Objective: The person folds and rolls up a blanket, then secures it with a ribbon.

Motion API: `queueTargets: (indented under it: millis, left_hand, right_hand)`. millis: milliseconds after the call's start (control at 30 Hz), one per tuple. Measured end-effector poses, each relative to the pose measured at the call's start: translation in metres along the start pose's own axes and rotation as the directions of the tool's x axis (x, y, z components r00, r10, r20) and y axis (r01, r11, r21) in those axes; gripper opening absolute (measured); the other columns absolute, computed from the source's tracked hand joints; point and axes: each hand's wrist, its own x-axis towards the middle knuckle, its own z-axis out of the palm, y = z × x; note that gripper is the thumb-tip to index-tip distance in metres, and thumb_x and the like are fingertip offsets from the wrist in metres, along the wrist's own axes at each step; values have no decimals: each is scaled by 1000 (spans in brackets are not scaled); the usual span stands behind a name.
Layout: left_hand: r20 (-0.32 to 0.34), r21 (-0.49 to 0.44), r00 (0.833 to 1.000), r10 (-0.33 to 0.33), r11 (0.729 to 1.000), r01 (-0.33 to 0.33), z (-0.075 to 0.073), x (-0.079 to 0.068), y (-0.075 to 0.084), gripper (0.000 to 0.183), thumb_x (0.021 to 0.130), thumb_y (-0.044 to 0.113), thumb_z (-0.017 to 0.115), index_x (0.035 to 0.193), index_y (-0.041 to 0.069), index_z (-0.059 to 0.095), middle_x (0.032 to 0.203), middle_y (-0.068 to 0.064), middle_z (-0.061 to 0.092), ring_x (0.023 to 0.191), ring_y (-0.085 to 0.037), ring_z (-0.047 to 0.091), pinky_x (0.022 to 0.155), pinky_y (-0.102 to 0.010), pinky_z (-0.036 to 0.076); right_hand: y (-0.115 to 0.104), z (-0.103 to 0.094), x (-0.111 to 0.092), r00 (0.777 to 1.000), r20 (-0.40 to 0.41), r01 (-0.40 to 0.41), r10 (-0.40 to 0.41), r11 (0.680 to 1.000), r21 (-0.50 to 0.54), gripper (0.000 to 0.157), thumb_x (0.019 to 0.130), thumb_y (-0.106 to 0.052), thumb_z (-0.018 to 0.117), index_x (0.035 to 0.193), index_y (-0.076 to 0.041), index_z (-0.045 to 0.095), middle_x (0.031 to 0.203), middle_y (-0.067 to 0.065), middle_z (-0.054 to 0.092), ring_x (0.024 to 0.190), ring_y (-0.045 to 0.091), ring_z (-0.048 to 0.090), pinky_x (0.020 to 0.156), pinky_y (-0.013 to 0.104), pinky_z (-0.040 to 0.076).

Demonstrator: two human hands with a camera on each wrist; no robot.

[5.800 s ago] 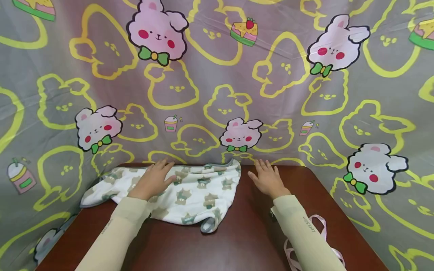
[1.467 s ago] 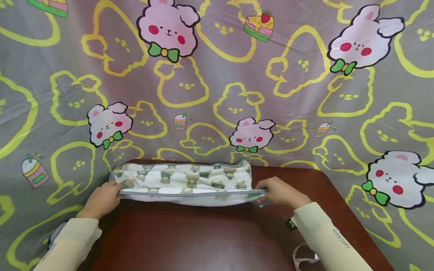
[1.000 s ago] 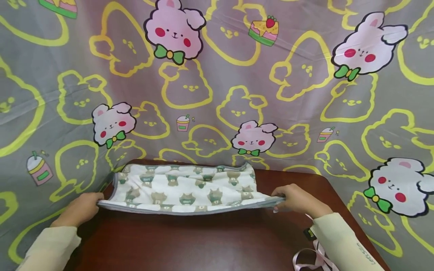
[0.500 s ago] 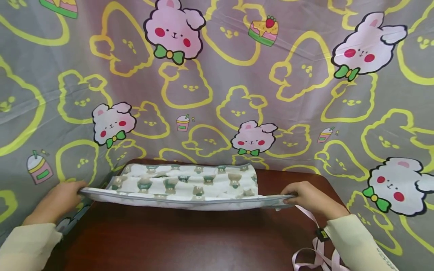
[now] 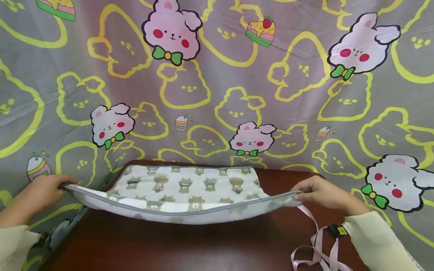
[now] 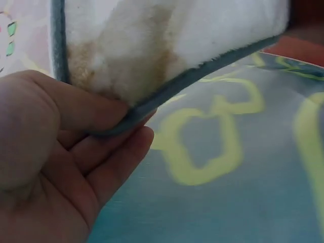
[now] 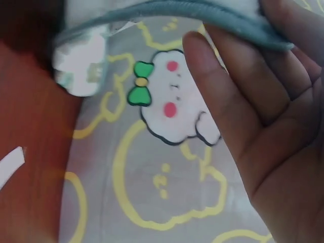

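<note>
A white bear-print towel (image 5: 190, 184) with grey edging stretches between my two hands in the head view. Its far part lies on the table, while the near edge is lifted and sags in the middle. My left hand (image 5: 45, 192) pinches the near left corner. In the left wrist view, the thumb of the left hand (image 6: 50, 147) presses on top of the towel's corner (image 6: 126, 61), with fingers beneath. At the near right corner my right hand (image 5: 320, 192) grips the edging. The right wrist view has the towel's edge (image 7: 177, 9) between thumb and fingers of the right hand (image 7: 273, 96).
A dark red-brown table (image 5: 162, 248) carries the towel. Loose pink ribbon (image 5: 317, 250) lies at its front right, near my right sleeve. A small black object (image 5: 335, 230) with a yellow label sits at that wrist. A rabbit-print curtain (image 5: 210, 90) surrounds the table's back and sides.
Earlier my open hands lay over the crumpled towel; since then they have taken its near corners. Both have moved apart, drawing the towel wider, and the near edge has lifted and sagged.
</note>
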Motion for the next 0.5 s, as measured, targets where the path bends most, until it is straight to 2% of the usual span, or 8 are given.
queueTargets:
  millis: [167,300,367,500]
  left_hand:
    - [-75,39,997,22,999,-19,-25,8,5,22,75,-16,57,89,-3,68,79,-19,65,62,-25,50,55,-42,40]
    - [-142,67,989,37,997,-27,-45,17,9,24,75,-18,53,90,-6,67,78,-20,64,57,-22,44,50,-36,34]
    - [-148,48,989,12,999,-5,-56,28,9,25,76,-17,50,92,-8,66,81,-24,63,56,-23,44,48,-37,35]
    - [-133,5,991,-8,1000,9,-76,64,6,23,78,-15,50,93,-9,67,86,-27,63,63,-29,51,52,-41,40]
  right_hand:
    - [-13,-23,-6,999,-28,24,-23,999,31,10,92,-12,68,99,-9,74,86,1,70,73,16,65,64,31,54]
    - [-24,-42,-7,994,-77,75,-77,997,-34,9,91,-9,68,97,-11,74,84,-1,69,73,13,63,62,29,52]
    - [-27,-53,-3,989,-124,76,-85,994,-79,8,91,-9,68,95,-12,74,80,-2,68,71,12,61,61,29,50]
    - [-29,-74,18,977,-215,-24,3,995,-92,8,91,-15,70,95,-10,74,79,1,68,74,14,62,65,29,51]
